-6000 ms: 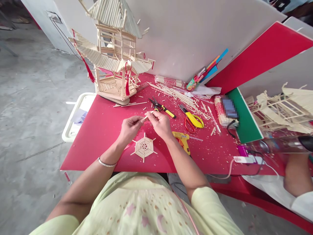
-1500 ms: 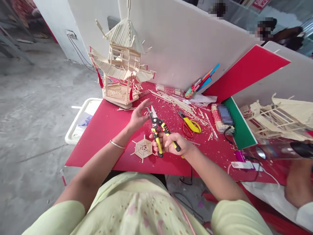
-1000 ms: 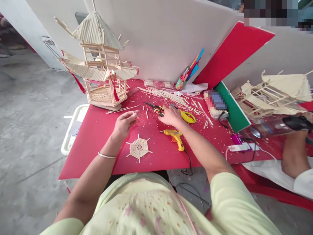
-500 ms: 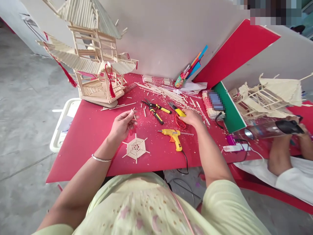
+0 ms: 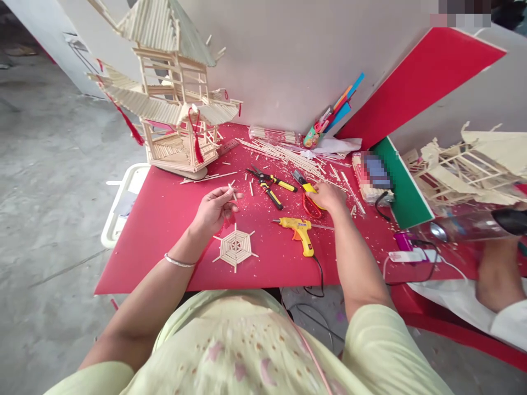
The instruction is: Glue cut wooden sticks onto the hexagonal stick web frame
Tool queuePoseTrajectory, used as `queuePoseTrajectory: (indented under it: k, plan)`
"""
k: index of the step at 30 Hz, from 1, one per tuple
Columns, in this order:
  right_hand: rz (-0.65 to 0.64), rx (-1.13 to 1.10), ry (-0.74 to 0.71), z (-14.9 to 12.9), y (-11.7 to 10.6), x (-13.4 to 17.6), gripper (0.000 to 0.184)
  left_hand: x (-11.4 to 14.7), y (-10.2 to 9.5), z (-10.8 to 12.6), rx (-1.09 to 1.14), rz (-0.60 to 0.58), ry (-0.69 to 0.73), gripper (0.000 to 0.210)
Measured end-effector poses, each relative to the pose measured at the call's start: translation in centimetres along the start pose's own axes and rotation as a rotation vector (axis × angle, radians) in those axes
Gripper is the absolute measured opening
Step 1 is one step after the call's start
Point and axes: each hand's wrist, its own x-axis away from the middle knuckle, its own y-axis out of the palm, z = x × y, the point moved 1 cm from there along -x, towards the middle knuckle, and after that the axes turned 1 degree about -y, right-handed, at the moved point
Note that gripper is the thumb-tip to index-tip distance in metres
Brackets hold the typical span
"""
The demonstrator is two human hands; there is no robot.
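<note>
My left hand pinches a short wooden stick between thumb and fingertips, above the red table. My right hand is closed around the handles of cutters with yellow and red grips; their jaws point up and left. Below my left hand lies a flat hexagonal web of sticks with spokes jutting past its rim. A yellow glue gun rests on its side to the right of the web. Between my hands lie black-and-yellow pliers, their handles spread.
A stick-built pagoda with red tassels stands at the back left. Loose sticks and chips lie along the back, near a cup of pens. A green board stands at right; beyond it are another stick model and a person's arm.
The whole scene has shifted to the right in view, as the camera turned slightly left. My left hand still holds the stick, and my right hand stays on the cutters.
</note>
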Motion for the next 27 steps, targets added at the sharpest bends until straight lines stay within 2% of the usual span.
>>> queuePoseTrajectory:
  k: [3,5,10,12,14,17,22,24,27]
  plan:
    - [0.037,0.004,-0.01,-0.1,-0.3,0.0,0.044,-0.1,0.0,-0.1,0.02,0.004,0.009,0.038]
    - [0.073,-0.027,-0.044,-1.3,-0.6,0.0,0.044,-0.2,0.0,-0.2,0.034,0.012,-0.002,0.038]
    - [0.144,-0.16,-0.267,-4.5,-1.5,-0.1,0.056,-0.1,-0.2,0.0,0.076,0.035,-0.002,0.038]
    - [0.131,-0.08,-0.23,-3.8,-1.4,0.0,0.054,0.0,-0.3,0.3,0.076,0.039,0.01,0.037]
    - [0.059,0.038,-0.129,-2.0,-0.8,0.2,0.045,0.1,-0.2,0.4,0.075,0.038,0.013,0.038]
    - [-0.026,0.104,-0.094,0.9,0.4,0.7,0.053,0.0,0.0,0.4,0.074,0.017,0.002,0.04]
    - [0.019,0.114,-0.097,2.9,2.1,0.5,0.065,0.4,-0.2,0.6,-0.049,0.001,0.02,0.038]
    - [0.033,0.105,-0.115,3.1,2.6,-0.1,0.067,0.8,-0.9,0.8,-0.169,0.007,0.03,0.038]
    - [0.023,0.075,-0.104,3.3,3.0,-0.9,0.065,1.5,-2.3,0.8,-0.3,-0.009,-0.052,0.035]
